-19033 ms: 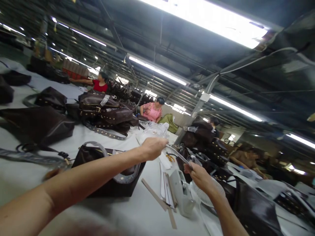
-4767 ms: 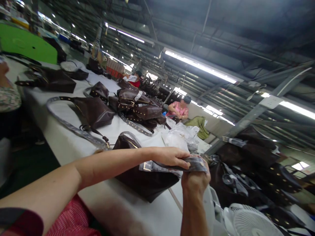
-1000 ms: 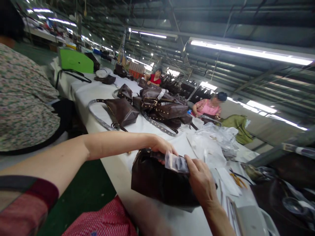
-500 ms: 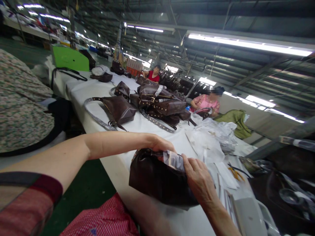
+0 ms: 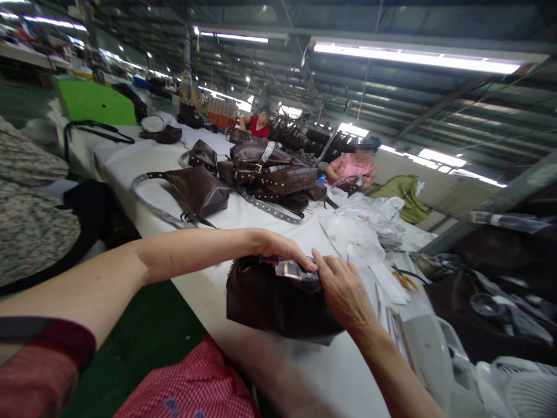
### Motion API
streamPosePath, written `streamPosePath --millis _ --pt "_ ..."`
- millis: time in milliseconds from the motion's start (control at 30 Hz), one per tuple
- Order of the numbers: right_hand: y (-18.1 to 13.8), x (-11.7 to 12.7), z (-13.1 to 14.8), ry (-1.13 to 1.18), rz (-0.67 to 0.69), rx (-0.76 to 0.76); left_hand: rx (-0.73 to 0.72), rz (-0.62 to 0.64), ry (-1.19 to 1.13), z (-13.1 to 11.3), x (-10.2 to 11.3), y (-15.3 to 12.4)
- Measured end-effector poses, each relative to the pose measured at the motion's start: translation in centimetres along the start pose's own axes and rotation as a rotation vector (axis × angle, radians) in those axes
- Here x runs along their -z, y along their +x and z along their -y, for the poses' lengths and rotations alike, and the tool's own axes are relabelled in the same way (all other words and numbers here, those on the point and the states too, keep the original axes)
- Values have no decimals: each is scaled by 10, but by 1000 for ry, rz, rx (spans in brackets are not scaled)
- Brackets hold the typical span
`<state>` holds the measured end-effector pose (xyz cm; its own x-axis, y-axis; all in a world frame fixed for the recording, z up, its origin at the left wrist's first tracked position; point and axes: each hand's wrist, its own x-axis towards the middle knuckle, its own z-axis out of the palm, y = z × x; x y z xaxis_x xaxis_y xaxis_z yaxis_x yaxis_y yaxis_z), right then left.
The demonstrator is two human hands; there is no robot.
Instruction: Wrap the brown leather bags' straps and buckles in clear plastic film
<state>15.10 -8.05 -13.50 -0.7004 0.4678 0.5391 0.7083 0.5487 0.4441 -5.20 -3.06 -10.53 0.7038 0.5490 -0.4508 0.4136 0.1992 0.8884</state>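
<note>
A dark brown leather handbag [image 5: 278, 305] rests on the white-covered table in front of me, its top towards the far side. My left hand [image 5: 289, 251] reaches over the far side of the bag and is closed on its top edge, beside a strip of clear plastic wrap [image 5: 296, 270] with a metal glint under it. My right hand [image 5: 343, 287] is closed around the right end of the bag's top, fingertips close to those of the left. The fingers on the far side are partly hidden.
Several brown studded bags [image 5: 272, 174] are heaped further up the table [image 5: 200, 255]. Crumpled clear plastic [image 5: 369, 220], orange-handled scissors [image 5: 405, 281] and a white fan [image 5: 522, 383] lie to the right. Two people [image 5: 353, 165] work across the table.
My left hand has come down onto the bag's top edge, and the plastic-wrapped strip now lies flatter. The opening gapes less. My view has shifted slightly right.
</note>
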Motion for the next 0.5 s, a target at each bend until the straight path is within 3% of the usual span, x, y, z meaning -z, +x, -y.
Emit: streamPosePath --millis 100,200,233,367,500 --pt "-18 17 -17 36 -116 -88 13 -23 -78 -1 5 -1" --pt "-74 30 -41 67 -249 -385 26 -77 -90 -2 9 -7" --pt "-99 32 -48 74 -229 -530 25 -93 -92 -3 9 -9" --pt "-195 28 -72 158 111 -1062 -17 -138 -98 -5 5 -9" --pt "-233 21 -66 347 367 -1133 -12 -137 -84 -3 0 -1"
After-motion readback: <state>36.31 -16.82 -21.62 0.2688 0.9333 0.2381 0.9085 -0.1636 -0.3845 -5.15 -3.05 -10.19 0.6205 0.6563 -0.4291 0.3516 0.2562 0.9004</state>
